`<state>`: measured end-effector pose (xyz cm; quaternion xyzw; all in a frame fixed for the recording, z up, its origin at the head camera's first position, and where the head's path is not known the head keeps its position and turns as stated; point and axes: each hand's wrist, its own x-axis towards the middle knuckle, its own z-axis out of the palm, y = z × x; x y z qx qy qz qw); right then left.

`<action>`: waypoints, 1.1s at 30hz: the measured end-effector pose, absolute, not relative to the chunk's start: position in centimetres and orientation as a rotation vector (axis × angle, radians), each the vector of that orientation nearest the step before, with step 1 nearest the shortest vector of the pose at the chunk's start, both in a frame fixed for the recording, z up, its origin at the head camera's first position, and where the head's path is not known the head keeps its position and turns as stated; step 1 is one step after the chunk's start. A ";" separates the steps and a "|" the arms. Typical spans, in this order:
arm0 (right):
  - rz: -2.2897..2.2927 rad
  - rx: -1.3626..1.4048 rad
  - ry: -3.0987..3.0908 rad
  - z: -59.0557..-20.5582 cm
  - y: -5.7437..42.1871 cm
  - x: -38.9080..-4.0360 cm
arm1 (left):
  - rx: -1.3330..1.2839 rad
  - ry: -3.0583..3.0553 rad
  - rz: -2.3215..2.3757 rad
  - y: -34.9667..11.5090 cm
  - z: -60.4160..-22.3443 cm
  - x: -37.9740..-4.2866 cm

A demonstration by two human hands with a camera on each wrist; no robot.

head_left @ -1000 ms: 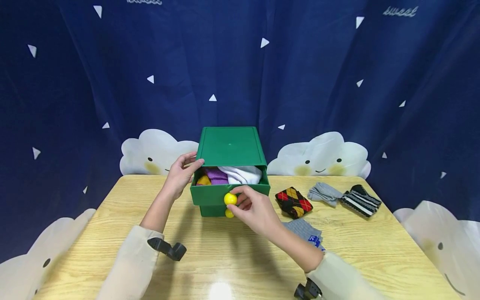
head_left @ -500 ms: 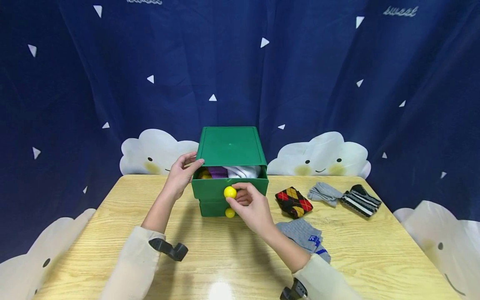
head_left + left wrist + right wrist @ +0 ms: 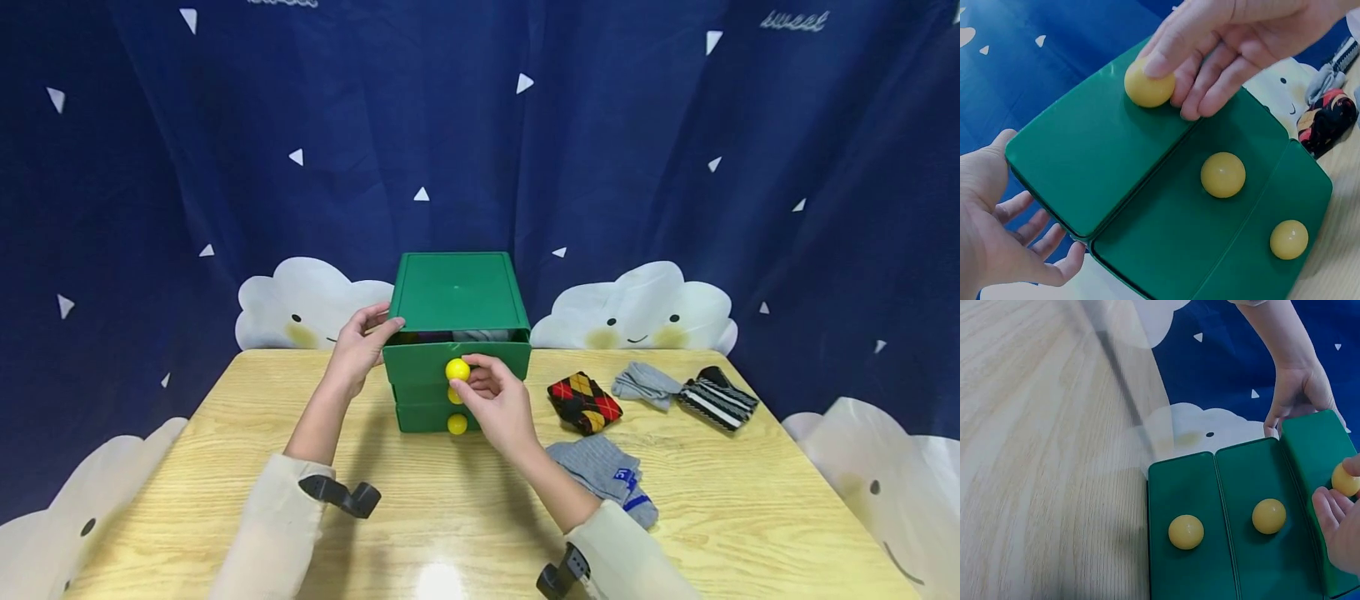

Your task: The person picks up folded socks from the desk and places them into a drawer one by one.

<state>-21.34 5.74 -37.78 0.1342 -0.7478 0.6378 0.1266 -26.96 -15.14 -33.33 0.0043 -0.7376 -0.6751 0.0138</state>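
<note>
A small green chest of drawers [image 3: 461,292] with yellow ball knobs stands towards the back of the table. Its top drawer [image 3: 420,362] sticks out a little, and a narrow gap shows grey-white and dark cloth inside. My right hand [image 3: 501,410] pinches the top drawer's yellow knob [image 3: 1149,87] between thumb and fingers. At the chest's left side my left hand [image 3: 360,346] rests with its thumb on the top edge and its fingers spread along the side. The middle knob [image 3: 1223,175] and bottom knob [image 3: 1185,532] are untouched, their drawers closed.
Right of the chest lie a folded argyle sock bundle [image 3: 585,402], plain grey socks [image 3: 647,385], a black-and-white striped bundle [image 3: 717,400] and grey socks with blue marks [image 3: 596,467]. The wooden table [image 3: 420,525] backs onto a blue curtain [image 3: 450,125].
The top drawer has slid back into the chest with my right hand on its knob, covering most of the purple and white socks inside. My left hand has stayed at the chest's side.
</note>
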 end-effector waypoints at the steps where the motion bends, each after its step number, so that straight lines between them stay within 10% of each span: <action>1: 1.865 0.385 -2.175 -37.8 5.7 -21.5 | 0.013 -2.290 -2.116 -15.2 -33.3 -27.0; 33: 1.973 0.275 -2.060 -38.4 4.9 -22.8 | 0.025 -2.319 -2.147 -14.8 -32.6 -26.7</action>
